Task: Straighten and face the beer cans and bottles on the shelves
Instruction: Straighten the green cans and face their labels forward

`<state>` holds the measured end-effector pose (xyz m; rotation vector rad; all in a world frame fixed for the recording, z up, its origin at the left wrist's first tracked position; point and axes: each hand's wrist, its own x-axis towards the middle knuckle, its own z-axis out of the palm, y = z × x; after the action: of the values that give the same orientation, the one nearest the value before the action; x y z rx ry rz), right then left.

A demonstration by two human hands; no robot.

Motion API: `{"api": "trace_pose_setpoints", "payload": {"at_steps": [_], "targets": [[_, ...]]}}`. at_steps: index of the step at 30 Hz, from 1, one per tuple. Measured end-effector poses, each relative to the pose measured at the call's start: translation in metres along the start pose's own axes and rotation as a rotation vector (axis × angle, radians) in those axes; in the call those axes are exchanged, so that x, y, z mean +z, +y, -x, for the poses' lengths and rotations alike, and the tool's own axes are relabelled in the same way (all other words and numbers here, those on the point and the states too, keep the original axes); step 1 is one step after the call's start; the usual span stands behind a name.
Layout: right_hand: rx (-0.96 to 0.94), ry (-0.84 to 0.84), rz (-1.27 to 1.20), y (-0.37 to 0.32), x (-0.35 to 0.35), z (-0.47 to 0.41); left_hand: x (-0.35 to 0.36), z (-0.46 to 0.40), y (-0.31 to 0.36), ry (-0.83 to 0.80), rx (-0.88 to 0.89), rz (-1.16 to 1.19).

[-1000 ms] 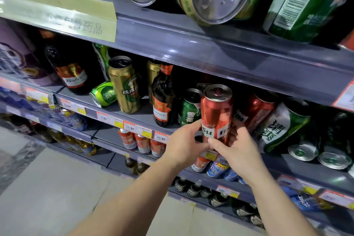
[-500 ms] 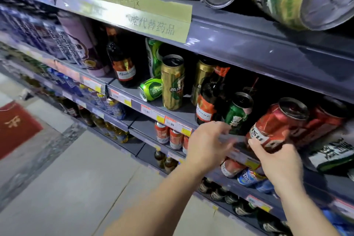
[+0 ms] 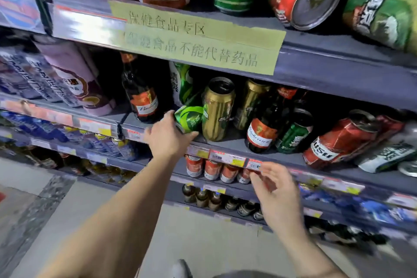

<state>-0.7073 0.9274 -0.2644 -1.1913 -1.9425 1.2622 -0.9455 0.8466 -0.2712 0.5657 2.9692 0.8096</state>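
Left hand (image 3: 168,136) grips a green can (image 3: 189,118) lying on its side on the middle shelf (image 3: 228,143), just beside an upright gold can (image 3: 216,110). Right hand (image 3: 274,184) hangs below the shelf edge, fingers loosely curled, holding nothing. A red can (image 3: 338,140) lies tilted further right.

a yellow paper sign (image 3: 196,37) with handwritten Chinese is taped along the upper shelf edge, price tags (image 3: 226,157) line the rail below, pinkish purple packs (image 3: 74,77) sit at left, and a grey tiled floor (image 3: 67,196) runs underneath
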Motion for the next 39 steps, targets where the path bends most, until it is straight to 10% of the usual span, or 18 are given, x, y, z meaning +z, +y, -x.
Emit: {"api": "trace_pose_setpoints", "payload": {"at_steps": [7, 20, 31, 39], "targets": [[-0.012, -0.097, -0.001, -0.041, 0.038, -0.014, -0.064, -0.007, 0.015, 0.032, 0.164, 0.580], [-0.004, -0.210, 0.082, -0.090, 0.034, -0.022, -0.065, -0.018, 0.031, -0.135, 0.100, 0.498], [-0.315, 0.092, -0.124, -0.165, -0.050, 0.014, -0.083, -0.002, 0.022, -0.094, 0.046, 0.476], [-0.519, 0.659, -0.105, -0.182, -0.125, 0.013, -0.169, 0.065, 0.107, 0.167, 0.491, 0.650]]}}
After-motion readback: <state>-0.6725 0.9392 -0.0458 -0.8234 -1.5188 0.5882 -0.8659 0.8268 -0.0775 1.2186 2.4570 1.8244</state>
